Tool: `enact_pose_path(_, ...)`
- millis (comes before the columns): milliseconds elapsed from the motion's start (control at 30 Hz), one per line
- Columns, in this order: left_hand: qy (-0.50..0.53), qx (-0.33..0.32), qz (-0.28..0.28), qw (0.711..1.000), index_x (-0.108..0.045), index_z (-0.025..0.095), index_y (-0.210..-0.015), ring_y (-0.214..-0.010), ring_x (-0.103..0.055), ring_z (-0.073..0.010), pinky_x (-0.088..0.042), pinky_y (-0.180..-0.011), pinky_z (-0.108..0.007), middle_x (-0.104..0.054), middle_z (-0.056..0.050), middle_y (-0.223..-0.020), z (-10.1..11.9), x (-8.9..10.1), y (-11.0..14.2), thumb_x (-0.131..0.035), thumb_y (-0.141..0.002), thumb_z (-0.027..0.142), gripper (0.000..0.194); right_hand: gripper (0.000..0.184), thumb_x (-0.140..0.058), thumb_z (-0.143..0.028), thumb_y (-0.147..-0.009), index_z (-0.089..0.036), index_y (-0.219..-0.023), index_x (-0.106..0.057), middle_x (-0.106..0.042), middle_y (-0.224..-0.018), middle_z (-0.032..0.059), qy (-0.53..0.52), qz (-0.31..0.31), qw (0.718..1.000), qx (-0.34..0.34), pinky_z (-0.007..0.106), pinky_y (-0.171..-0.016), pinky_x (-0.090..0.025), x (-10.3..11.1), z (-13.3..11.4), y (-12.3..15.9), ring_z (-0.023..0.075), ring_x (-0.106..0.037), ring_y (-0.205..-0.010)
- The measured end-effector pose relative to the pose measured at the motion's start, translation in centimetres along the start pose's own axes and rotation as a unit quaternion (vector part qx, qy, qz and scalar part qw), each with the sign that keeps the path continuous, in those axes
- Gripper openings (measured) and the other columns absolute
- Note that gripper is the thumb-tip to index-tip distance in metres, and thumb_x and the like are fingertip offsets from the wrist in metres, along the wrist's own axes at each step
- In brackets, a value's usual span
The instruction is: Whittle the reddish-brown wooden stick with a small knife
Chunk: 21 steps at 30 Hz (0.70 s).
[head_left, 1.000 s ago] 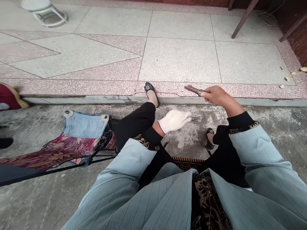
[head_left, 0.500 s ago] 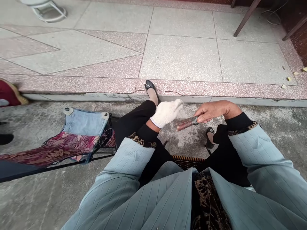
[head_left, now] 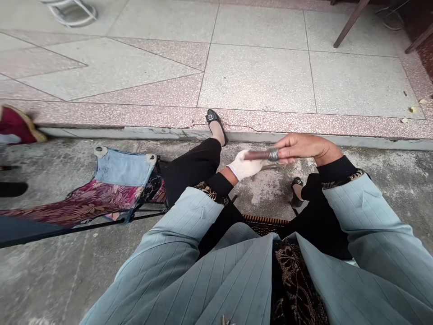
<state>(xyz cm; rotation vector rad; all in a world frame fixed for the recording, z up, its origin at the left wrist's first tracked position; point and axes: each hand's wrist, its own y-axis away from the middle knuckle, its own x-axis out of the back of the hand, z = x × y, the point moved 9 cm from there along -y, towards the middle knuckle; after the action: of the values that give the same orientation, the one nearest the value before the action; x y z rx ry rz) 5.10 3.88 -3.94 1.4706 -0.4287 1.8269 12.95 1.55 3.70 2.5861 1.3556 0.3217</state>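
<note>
Handwork under way in the head view, both hands occupied and close together above the concrete (head_left: 267, 192).
Right hand (head_left: 302, 149), bare, has its fingers closed on one end of a reddish-brown tool (head_left: 257, 155) with a wire binding (head_left: 272, 155); the tool's other end lies across the view of the gloved left hand (head_left: 244, 170), and whether they touch cannot be told. The left appears to pinch a thin brown strip (head_left: 273, 166) that juts out toward the right hand, just below the tool; blur hides the exact hold. The work looks to be in mid-course, with both pieces held and neither set down; how much is done or left cannot be judged. No writing or brand is legible: the black shoe (head_left: 216, 127) bears only a pale swirl-like emblem (head_left: 210, 117), and the denim panel (head_left: 122, 168) shows no readable label.
</note>
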Motion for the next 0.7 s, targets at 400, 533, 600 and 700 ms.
enact_pose_path(400, -0.08, -0.089, -0.031, 0.992, -0.063, 0.019, -0.111, -0.076, -0.07, -0.0245, -0.045, -0.066, -0.03, -0.073, -0.011, -0.088, 2.0, -1.5, 0.1, -0.035, -0.1, 0.039, 0.036, 0.036, -0.067, -0.046, -0.088, -0.017, -0.069, -0.058, -0.048, -0.062, 0.0066, 0.446, 0.178, 0.806, -0.347, 0.033, -0.059, -0.033, 4.0, 6.0, -1.0, 0.0179, -0.047, -0.063)
enact_pose_path(533, -0.072, -0.068, -0.023, 0.995, -0.063, 0.017, -0.115, -0.071, -0.07, -0.0237, -0.048, -0.067, -0.031, -0.072, -0.011, -0.079, 1.3, 0.0, 0.5, -0.038, -0.098, 0.034, 0.034, 0.033, -0.069, -0.047, -0.086, -0.016, -0.074, -0.067, -0.052, -0.057, 0.0017, 0.322, -0.103, 0.89, -0.306, 0.03, -0.056, -0.036, -1.9, 7.6, -1.4, 0.0139, -0.049, -0.055)
enact_pose_path(600, -0.02, -0.065, -0.013, 0.998, -0.065, 0.016, -0.11, -0.07, -0.068, -0.0218, -0.051, -0.068, -0.031, -0.072, -0.01, -0.08, 1.2, 1.0, 0.5, -0.038, -0.098, 0.034, 0.035, 0.035, -0.064, -0.051, -0.088, -0.017, -0.088, -0.07, -0.059, -0.065, -0.001, 0.168, -0.157, 0.954, -0.193, 0.026, -0.056, -0.037, -3.6, 5.4, -1.1, 0.0101, -0.05, -0.055)
enact_pose_path(700, 0.062, -0.047, 0.019, 0.997, -0.07, 0.014, -0.098, -0.075, -0.066, -0.0195, -0.054, -0.07, -0.029, -0.072, -0.009, -0.083, 0.7, 2.3, 0.2, -0.021, -0.101, 0.037, 0.054, 0.041, -0.063, -0.057, -0.087, -0.016, -0.089, -0.067, -0.059, -0.068, -0.0028, 0.037, 0.016, 0.996, -0.073, 0.022, -0.053, -0.035, 0.0, 2.2, -0.6, 0.0068, -0.045, -0.054)
